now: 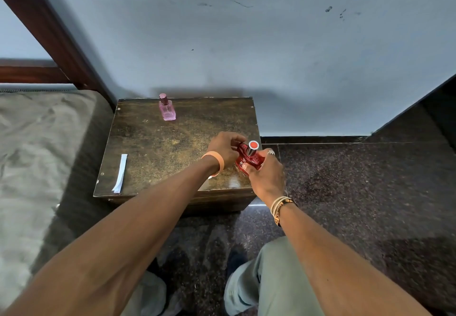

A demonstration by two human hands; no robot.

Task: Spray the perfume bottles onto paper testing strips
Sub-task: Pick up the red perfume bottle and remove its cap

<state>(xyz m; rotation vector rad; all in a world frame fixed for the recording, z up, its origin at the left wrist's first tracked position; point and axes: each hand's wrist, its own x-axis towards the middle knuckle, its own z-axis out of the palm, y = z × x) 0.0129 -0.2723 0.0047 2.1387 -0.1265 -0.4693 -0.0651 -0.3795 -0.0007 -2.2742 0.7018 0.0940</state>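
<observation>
A round red perfume bottle [249, 159] with a silver neck and red-topped cap is held above the right side of a small wooden table [158, 143]. My right hand [267, 175] grips the bottle's body from below and the right. My left hand [225, 149] has its fingers curled at the bottle's upper left, by the cap. A pink perfume bottle [167, 108] stands upright near the table's back edge. A white paper strip [120, 173] lies flat at the table's front left. A sliver of white shows under my left wrist; I cannot tell what it is.
A bed with a grey-green mattress [32, 157] and dark wooden frame [56, 37] borders the table on the left. A pale blue wall [271, 56] stands right behind it. Dark speckled stone floor [357, 192] spreads to the right. My legs are below the table's front.
</observation>
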